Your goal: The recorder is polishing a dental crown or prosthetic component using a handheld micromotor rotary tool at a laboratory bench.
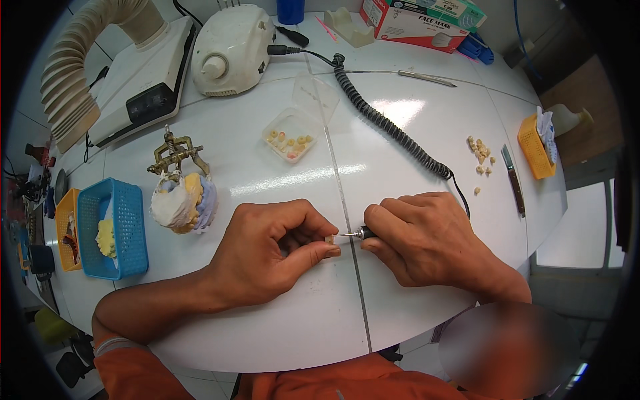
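Observation:
My left hand (263, 250) pinches a tiny pale piece, like a dental crown (329, 239), between thumb and forefinger; the fingertips cover most of it. Wrapped round a black and silver rotary handpiece (365, 232) is my right hand (430, 240). The thin metal bur (345, 235) points left and meets the piece or nearly does; I cannot tell whether they touch. A coiled black cord (387, 120) runs from behind my right hand to a white control box (233, 50) with a round knob. Both hands are just above the white table (307, 333), near its front edge.
Left: a brass articulator (175, 150) with plaster casts (183, 203), a blue basket (137, 230) and a white unit with a ribbed hose (70, 73). Ahead: an open clear box (291, 127) of small crowns. Right: loose tooth-like pieces (481, 150), a knife (513, 183), a yellow basket (530, 147).

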Demonstrator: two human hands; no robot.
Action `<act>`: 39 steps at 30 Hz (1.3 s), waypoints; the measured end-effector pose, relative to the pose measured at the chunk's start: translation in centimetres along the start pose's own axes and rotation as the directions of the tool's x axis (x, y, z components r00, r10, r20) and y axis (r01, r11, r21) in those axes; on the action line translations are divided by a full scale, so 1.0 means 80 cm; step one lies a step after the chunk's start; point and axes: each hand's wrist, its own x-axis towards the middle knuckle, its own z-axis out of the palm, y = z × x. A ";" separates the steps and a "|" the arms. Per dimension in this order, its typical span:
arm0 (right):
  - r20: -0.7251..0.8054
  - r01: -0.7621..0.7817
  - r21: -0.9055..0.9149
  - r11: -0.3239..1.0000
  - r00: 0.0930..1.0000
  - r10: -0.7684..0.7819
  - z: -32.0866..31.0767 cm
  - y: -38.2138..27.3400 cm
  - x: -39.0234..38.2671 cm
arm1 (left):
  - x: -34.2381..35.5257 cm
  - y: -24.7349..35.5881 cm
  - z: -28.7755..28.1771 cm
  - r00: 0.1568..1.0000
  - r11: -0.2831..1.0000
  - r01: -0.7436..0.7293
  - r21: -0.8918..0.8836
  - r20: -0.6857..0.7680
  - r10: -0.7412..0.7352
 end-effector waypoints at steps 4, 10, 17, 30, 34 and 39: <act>0.002 0.001 0.002 1.000 1.000 -0.001 0.000 0.000 0.000 | 0.000 0.002 0.000 1.000 1.000 0.000 -0.006 0.003 0.000; -0.005 -0.001 0.000 1.000 1.000 0.001 0.000 0.001 0.000 | 0.000 0.000 0.000 1.000 1.000 -0.003 -0.001 0.000 0.003; -0.006 0.014 0.005 1.000 1.000 -0.014 0.001 0.001 0.000 | 0.000 -0.001 0.000 1.000 1.000 -0.005 0.008 -0.003 0.005; 0.006 0.005 -0.003 1.000 1.000 -0.005 0.000 0.000 0.000 | 0.000 0.000 0.001 1.000 1.000 -0.021 0.014 -0.005 0.021; -0.005 0.003 -0.010 1.000 1.000 -0.003 0.001 -0.001 -0.001 | -0.001 -0.002 0.002 1.000 1.000 -0.019 -0.009 -0.011 0.019; 0.000 0.006 0.005 1.000 1.000 -0.006 0.001 0.001 0.000 | 0.000 -0.001 0.001 1.000 1.000 -0.015 0.005 -0.009 0.015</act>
